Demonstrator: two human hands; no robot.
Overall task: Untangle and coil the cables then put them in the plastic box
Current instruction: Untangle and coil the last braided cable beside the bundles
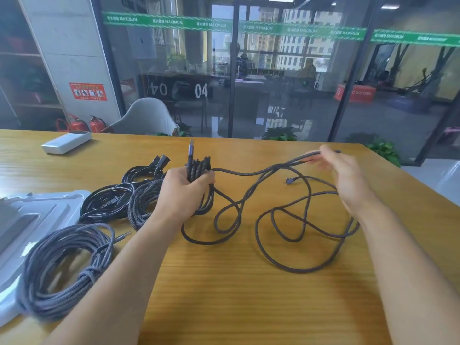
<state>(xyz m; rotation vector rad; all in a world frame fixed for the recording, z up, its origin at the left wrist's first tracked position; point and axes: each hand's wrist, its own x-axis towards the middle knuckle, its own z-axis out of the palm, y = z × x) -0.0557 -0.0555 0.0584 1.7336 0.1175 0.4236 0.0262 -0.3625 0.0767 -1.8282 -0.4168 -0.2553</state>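
Wooden table (224, 295): my left hand (185, 192) grips the braided cable (281, 267) bundle at centre; my right hand (343, 170), blurred, pinches a strand near the far-right edge. Loose loops lie between. Finished coils (64, 267) and plastic box (37, 215) lie left.

braided cloth cable (249, 173), glossy wooden table (249, 295)

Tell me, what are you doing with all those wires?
A person is winding up a long braided cable. The left hand grips the loops already gathered, with a plug sticking up. The right hand pinches the next stretch, while the rest lies in loose curls on the wooden table. Other cables lie bundled to the left: a grey coil resting partly on the plastic box, and black coils behind it. None is inside the box yet.
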